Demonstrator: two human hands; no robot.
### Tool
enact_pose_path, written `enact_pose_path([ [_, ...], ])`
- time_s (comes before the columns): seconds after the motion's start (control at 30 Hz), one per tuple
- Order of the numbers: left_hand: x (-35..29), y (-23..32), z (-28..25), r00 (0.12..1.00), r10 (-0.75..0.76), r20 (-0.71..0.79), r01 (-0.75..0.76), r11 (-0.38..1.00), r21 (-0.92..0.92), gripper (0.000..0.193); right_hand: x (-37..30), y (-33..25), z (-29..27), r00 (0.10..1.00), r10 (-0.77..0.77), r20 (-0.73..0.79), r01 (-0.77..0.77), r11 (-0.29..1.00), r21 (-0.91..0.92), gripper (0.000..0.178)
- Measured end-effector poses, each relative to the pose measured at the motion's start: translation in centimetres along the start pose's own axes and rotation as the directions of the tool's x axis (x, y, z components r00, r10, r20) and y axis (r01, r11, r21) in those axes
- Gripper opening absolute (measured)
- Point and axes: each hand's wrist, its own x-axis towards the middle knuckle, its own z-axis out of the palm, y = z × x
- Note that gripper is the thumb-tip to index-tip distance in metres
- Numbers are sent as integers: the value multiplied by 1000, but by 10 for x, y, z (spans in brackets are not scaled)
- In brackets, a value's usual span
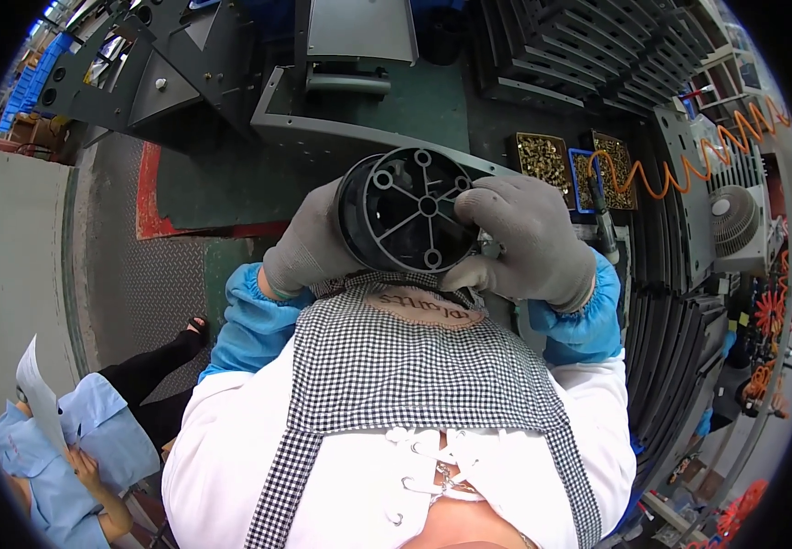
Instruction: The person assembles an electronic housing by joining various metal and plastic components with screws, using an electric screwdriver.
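A black round plastic part (428, 206) is held up in front of my chest. Its visible face has a ring, a hub, spokes and several round bosses with holes. My left hand (309, 242), in a grey glove, is wrapped round the part's left side. On the other side, my gloved right hand (533, 238) grips the rim, its fingers at the upper right and its thumb low by the edge. Between that thumb and the fingers shows a small shiny piece (488, 245), too small to name. Beyond the part lies a long grey metal frame (350, 135).
Boxes of brass-coloured fasteners (542, 157), one of them blue (583, 188), stand right of the frame. An air screwdriver (604, 229) hangs near my right forearm from an orange coiled hose (661, 178). Grey metal panels (588, 55) are stacked beyond. A person (112, 421) holds paper at left.
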Motion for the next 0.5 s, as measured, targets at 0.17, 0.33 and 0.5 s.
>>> enact_pose_path([
  [0.17, -4, -2, 0, 999, 50, -11, -51, 987, -151, 71, -1, -1, 5, 1000, -9, 30, 8, 1000, 30, 63],
  [0.33, -9, 1, 1, 999, -39, -3, 38, 995, -89, 72, -2, 0, 3, 999, -51, -15, 50, 998, -27, 63],
  [0.5, -11, 1, 4, 998, -58, -5, 56, 979, -195, 73, -6, 4, 8, 996, 4, 85, -12, 996, 91, 64],
])
